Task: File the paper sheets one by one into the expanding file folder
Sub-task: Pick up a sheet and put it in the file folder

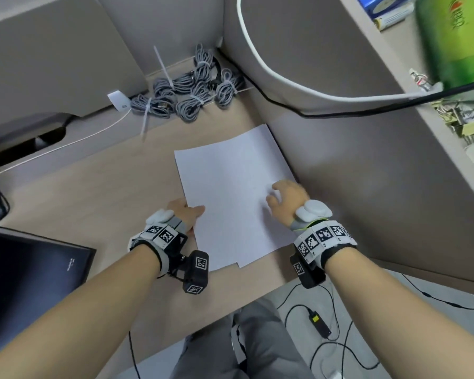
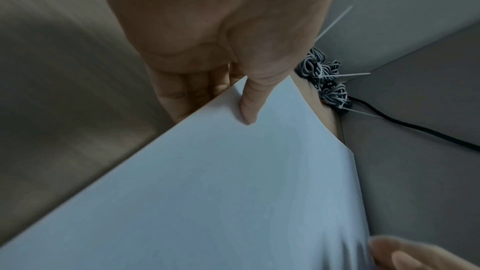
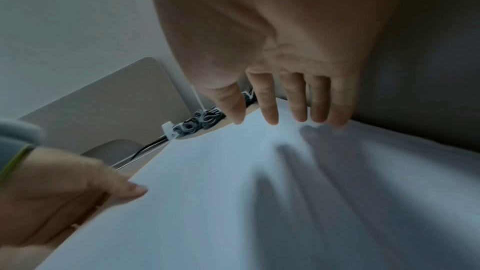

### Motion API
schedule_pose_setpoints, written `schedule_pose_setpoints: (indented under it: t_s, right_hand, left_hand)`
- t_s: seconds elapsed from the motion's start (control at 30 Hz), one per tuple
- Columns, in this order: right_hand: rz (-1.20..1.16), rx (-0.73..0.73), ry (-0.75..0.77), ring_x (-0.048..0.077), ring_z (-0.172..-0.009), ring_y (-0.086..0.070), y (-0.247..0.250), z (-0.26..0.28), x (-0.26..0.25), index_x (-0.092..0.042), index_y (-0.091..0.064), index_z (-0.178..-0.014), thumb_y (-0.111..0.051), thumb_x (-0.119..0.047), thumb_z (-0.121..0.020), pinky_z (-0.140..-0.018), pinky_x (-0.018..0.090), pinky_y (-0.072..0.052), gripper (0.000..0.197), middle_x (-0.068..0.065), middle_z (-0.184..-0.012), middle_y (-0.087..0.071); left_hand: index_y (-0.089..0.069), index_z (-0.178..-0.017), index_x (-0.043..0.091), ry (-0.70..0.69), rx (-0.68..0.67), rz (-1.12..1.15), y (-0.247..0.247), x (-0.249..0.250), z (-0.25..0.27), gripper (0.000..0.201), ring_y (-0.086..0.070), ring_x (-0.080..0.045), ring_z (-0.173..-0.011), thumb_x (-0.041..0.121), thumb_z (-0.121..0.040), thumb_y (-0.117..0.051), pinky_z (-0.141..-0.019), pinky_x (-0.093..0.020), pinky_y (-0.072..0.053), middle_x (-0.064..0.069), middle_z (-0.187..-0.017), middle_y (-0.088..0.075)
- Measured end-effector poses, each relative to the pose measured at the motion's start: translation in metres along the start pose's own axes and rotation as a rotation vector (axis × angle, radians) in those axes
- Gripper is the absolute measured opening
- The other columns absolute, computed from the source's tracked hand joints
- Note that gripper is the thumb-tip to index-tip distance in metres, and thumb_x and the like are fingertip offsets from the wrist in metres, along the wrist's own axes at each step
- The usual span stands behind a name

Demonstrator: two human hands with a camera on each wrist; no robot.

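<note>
A small stack of white paper sheets (image 1: 230,192) lies on the light wood desk (image 1: 115,192), against the grey partition on the right. My left hand (image 1: 188,214) pinches the top sheet (image 2: 233,182) at its left edge, thumb (image 2: 249,106) on top and fingers (image 2: 182,93) underneath. My right hand (image 1: 283,196) is over the sheet's right side with fingers (image 3: 296,102) spread and straight, their tips at the paper (image 3: 259,192). A lower sheet peeks out at the near edge (image 1: 257,259). No expanding file folder shows in any view.
Several bundles of grey cable with white ties (image 1: 192,88) lie at the back of the desk. A black laptop or pad (image 1: 25,274) sits at the near left. Grey partitions (image 1: 367,160) close the right and back. A shelf with a green bottle (image 1: 454,39) is at the upper right.
</note>
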State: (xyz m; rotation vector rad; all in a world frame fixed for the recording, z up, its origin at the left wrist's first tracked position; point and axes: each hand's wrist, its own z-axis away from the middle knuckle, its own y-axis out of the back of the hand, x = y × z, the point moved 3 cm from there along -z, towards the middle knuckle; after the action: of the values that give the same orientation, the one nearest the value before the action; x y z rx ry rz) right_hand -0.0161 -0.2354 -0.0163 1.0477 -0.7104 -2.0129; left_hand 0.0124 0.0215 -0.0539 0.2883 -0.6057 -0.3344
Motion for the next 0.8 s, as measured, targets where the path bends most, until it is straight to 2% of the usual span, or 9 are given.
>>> schedule_pose_setpoints:
  t_s: [0.2, 0.33, 0.43, 0.5, 0.6, 0.63, 0.7, 0.73, 0.8]
  right_hand:
    - [-0.105, -0.014, -0.169, 0.027, -0.114, -0.056, 0.004, -0.007, 0.007, -0.011, -0.050, -0.128, -0.056, -0.030, -0.091, -0.087, 0.026, -0.038, 0.042, 0.007, -0.130, -0.056]
    - [-0.170, -0.040, -0.204, 0.024, -0.115, -0.059, -0.002, -0.009, 0.000, -0.018, -0.047, -0.132, -0.056, -0.035, -0.088, -0.099, 0.035, -0.046, 0.048, 0.001, -0.131, -0.059]
    - [-0.185, -0.039, -0.237, 0.024, -0.110, -0.061, -0.004, -0.013, 0.000, -0.020, -0.051, -0.129, -0.059, -0.036, -0.086, -0.097, 0.035, -0.047, 0.046, 0.001, -0.125, -0.061]
    - [-0.254, -0.019, -0.266, 0.025, -0.104, -0.062, -0.004, -0.017, 0.002, -0.015, -0.055, -0.123, -0.062, -0.029, -0.086, -0.090, 0.029, -0.046, 0.041, 0.003, -0.114, -0.063]
    - [-0.350, -0.032, -0.288, 0.025, -0.093, -0.060, -0.002, -0.021, 0.000, -0.011, -0.057, -0.117, -0.065, -0.022, -0.085, -0.086, 0.031, -0.047, 0.035, 0.003, -0.102, -0.059]
    - [-0.350, -0.059, -0.283, 0.025, -0.088, -0.058, -0.003, -0.022, -0.001, -0.012, -0.059, -0.111, -0.066, -0.022, -0.084, -0.084, 0.032, -0.048, 0.030, 0.002, -0.098, -0.057]
    - [-0.329, -0.115, -0.290, 0.025, -0.070, -0.050, -0.007, -0.021, -0.005, -0.017, -0.057, -0.083, -0.067, -0.023, -0.079, -0.068, 0.031, -0.042, 0.012, 0.001, -0.079, -0.050]
    - [-0.317, -0.135, -0.291, 0.023, -0.063, -0.043, -0.010, -0.020, -0.007, -0.017, -0.050, -0.069, -0.067, -0.024, -0.074, -0.062, 0.031, -0.035, 0.019, 0.001, -0.070, -0.045]
    - [-0.282, -0.147, -0.276, 0.023, -0.057, -0.042, -0.012, -0.017, -0.014, -0.016, -0.048, -0.060, -0.066, -0.031, -0.065, -0.059, 0.030, -0.034, 0.024, 0.001, -0.062, -0.047]
  left_hand:
    - [-0.065, -0.105, -0.009, -0.006, 0.061, -0.034, 0.014, 0.005, -0.003, 0.022, -0.061, -0.028, -0.078, 0.002, -0.087, -0.066, -0.063, -0.036, -0.049, -0.022, -0.099, -0.065]
    - [-0.065, -0.111, -0.007, -0.051, 0.068, -0.090, 0.016, 0.005, -0.005, 0.027, -0.063, -0.026, -0.086, 0.001, -0.084, -0.067, -0.078, -0.038, -0.052, -0.021, -0.108, -0.068]
    - [-0.064, -0.115, -0.002, -0.037, 0.057, -0.131, 0.017, 0.004, -0.008, 0.033, -0.066, -0.030, -0.094, 0.006, -0.083, -0.069, -0.090, -0.042, -0.053, -0.018, -0.114, -0.068]
    - [-0.064, -0.116, 0.002, -0.017, 0.050, -0.161, 0.019, 0.003, -0.011, 0.034, -0.066, -0.030, -0.094, 0.009, -0.083, -0.070, -0.091, -0.042, -0.053, -0.015, -0.113, -0.068]
    - [-0.064, -0.118, 0.005, -0.017, 0.016, -0.201, 0.020, 0.004, -0.004, 0.031, -0.062, -0.025, -0.087, 0.009, -0.087, -0.066, -0.081, -0.031, -0.051, -0.010, -0.106, -0.068]
    - [-0.064, -0.116, 0.003, -0.022, 0.016, -0.210, 0.019, 0.005, -0.001, 0.029, -0.060, -0.023, -0.086, 0.008, -0.087, -0.065, -0.074, -0.026, -0.049, -0.011, -0.104, -0.067]
    - [-0.064, -0.112, -0.003, -0.021, 0.038, -0.164, 0.017, 0.009, 0.004, 0.025, -0.058, -0.022, -0.086, 0.001, -0.088, -0.061, -0.058, -0.022, -0.048, -0.010, -0.100, -0.064]
    - [-0.063, -0.113, -0.005, -0.016, 0.050, -0.123, 0.016, 0.011, 0.005, 0.026, -0.057, -0.022, -0.087, -0.001, -0.087, -0.061, -0.058, -0.023, -0.048, -0.010, -0.099, -0.062]
    - [-0.059, -0.119, -0.005, 0.042, 0.041, -0.102, 0.016, 0.012, 0.005, 0.034, -0.058, -0.025, -0.096, -0.003, -0.085, -0.061, -0.070, -0.030, -0.050, -0.009, -0.107, -0.061]
